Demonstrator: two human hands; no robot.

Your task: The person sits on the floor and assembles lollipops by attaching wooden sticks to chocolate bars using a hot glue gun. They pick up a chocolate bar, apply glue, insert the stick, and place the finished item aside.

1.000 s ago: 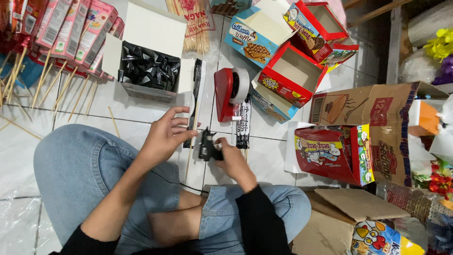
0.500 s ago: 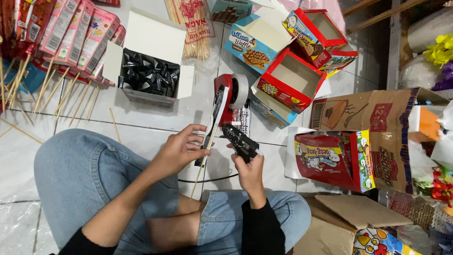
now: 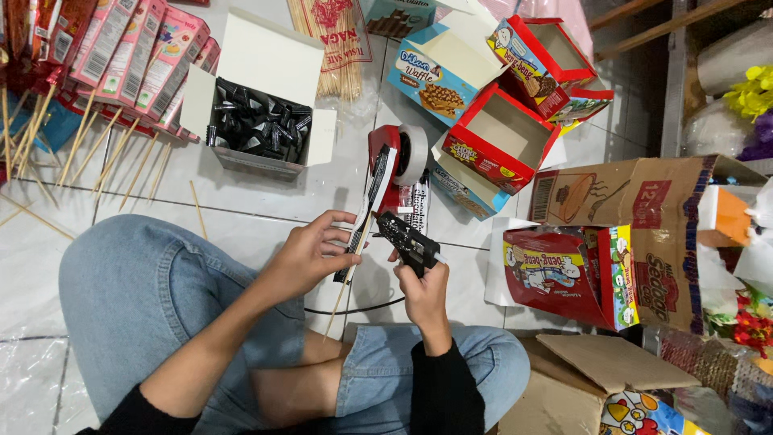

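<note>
This looks like a home craft corner, or the back room of a small shop, where snack bouquets are put together by hand. The work happens on a white tiled floor (image 3: 241, 201), not at a counter; the person sits there cross-legged in jeans. Around lie many snack boxes (image 3: 439, 76), some opened and empty, like the red box (image 3: 499, 137). Pink snack packs fixed on bamboo skewers (image 3: 113, 56) lie in a row at the upper left, beside a bundle of skewers (image 3: 334, 40). A red tape dispenser (image 3: 398, 161), a white box of black wrapped sweets (image 3: 258, 125), cardboard cartons (image 3: 644, 217) and artificial flowers (image 3: 753, 93) complete the place.
</note>
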